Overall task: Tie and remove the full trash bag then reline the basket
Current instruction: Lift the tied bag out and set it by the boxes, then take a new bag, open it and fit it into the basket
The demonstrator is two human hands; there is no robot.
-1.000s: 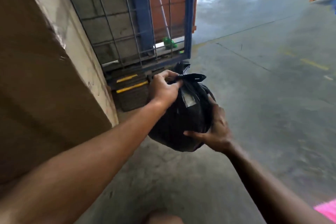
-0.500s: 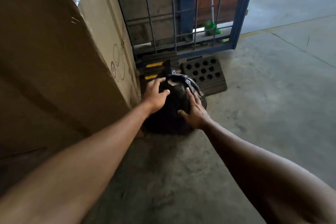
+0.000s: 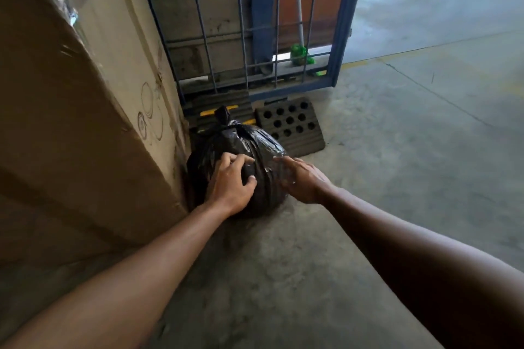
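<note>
The full black trash bag sits on the concrete floor, its neck knotted at the top, pressed against the side of a big cardboard box. My left hand lies on the bag's near side with fingers spread and loosely curved, not gripping the plastic. My right hand is blurred, fingers apart, just at the bag's right side and holding nothing. No basket is in view.
The tall wrapped cardboard box fills the left. Behind the bag lie a black rubber ramp with round holes and a yellow-striped ramp, under a blue wire-mesh gate. Bare concrete floor extends to the right.
The bag went from being carried in both hands to resting on the floor by the box. Both hands have slid down off its top and loosened; the right hand is drawing back.
</note>
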